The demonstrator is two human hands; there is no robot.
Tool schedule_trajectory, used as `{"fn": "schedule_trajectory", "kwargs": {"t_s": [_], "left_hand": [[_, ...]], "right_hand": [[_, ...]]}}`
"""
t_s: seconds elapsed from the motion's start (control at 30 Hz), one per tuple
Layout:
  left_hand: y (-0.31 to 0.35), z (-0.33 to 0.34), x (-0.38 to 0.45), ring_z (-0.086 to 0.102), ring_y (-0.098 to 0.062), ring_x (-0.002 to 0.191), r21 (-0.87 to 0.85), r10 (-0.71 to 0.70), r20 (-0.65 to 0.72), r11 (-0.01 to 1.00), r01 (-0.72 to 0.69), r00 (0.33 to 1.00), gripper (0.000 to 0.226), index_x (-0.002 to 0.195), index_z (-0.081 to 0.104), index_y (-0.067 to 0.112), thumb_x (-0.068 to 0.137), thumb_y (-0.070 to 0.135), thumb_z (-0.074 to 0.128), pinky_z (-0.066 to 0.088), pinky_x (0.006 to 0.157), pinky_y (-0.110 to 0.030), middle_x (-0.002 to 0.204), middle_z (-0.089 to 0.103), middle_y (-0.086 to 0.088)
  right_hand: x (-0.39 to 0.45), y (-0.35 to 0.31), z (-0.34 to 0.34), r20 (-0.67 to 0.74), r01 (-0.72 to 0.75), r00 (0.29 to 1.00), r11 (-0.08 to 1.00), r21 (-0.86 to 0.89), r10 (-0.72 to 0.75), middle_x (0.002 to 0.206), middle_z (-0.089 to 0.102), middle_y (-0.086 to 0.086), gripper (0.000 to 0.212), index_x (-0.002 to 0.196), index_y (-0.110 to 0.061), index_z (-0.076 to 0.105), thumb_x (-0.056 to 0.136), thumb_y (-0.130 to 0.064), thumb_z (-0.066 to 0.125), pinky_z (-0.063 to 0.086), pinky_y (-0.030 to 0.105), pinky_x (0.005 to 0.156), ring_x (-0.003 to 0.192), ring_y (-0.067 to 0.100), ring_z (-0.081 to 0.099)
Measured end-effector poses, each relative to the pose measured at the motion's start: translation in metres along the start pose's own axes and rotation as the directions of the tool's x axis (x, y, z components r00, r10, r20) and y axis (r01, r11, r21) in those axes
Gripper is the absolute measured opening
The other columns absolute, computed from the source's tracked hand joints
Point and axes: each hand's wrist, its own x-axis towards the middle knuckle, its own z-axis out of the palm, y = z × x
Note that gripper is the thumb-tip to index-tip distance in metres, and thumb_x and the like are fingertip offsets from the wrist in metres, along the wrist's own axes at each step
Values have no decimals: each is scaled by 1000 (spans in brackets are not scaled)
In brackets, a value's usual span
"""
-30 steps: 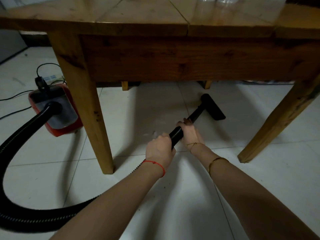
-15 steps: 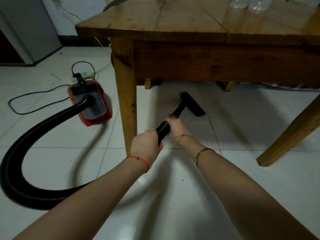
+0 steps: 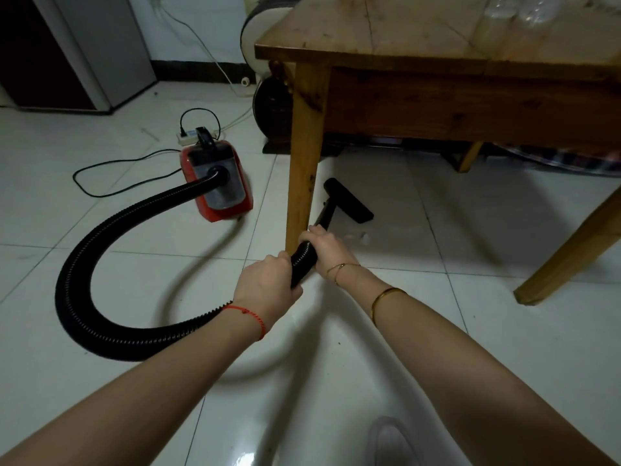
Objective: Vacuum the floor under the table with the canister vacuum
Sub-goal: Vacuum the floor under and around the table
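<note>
— Where is the nozzle (image 3: pixel 349 200) now?
— On the tiles under the table (image 3: pixel 386 45), at one o'clock from the hands.
— And the fingers?
— Left hand (image 3: pixel 267 287) and right hand (image 3: pixel 322 247) both curl around the black hose (image 3: pixel 100 237). The red canister (image 3: pixel 216 183) stands at ten o'clock.

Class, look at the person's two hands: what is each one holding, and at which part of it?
Both grip the black vacuum hose at its nozzle end: left hand on the ribbed part, right hand just ahead, where it meets the rigid tube.
</note>
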Motion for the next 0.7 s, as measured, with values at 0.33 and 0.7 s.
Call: {"fn": "schedule_trajectory", "kwargs": {"t_s": [0.33,0.7], "left_hand": [[18,5,0,58,-21,69,6,76,15,997,-76,997,24,108,48,14,91,32,51,40,58,-27,77,49,2],[99,41,80,67,-24,85,-59,157,21,986,-156,987,27,113,50,11,92,28,53,47,66,-28,99,66,-6]], "right_hand": [[-14,24,-3,-5,-38,999,997,-74,38,108,52,9,30,101,-13,52,77,-16,70,51,45,82,100,25,51],[5,142,-21,-58,-155,987,985,-76,151,118,50,16,25,101,-10,52,78,-8,63,52,43,81,96,34,56]]}}
